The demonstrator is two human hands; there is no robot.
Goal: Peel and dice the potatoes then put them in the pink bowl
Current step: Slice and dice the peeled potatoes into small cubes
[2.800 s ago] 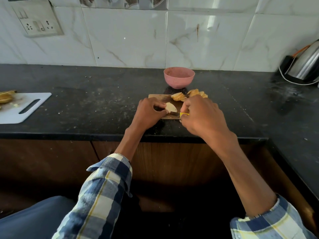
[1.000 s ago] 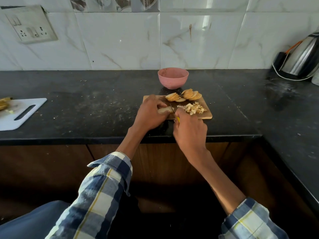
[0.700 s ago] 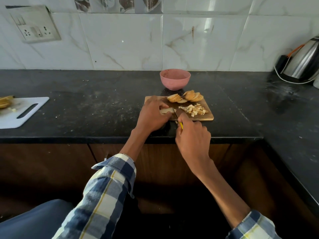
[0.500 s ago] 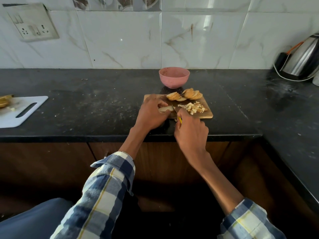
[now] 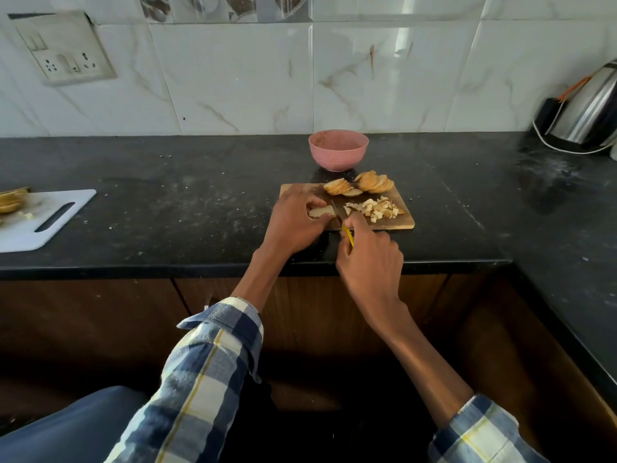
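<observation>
while left hand [image 5: 293, 225] pins potato slice [image 5: 320, 212] lying crosswise, knife [image 5: 344, 225] points away.

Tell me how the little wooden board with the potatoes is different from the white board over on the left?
The small wooden cutting board is brown; the white plastic cutting board is white with a slot handle. The wooden one lies in front of the pink bowl and is in use: the left hand holds a potato piece on it. No hand touches the white one, which lies far left, partly out of view. Both lie flat on the black counter with food on them.
</observation>
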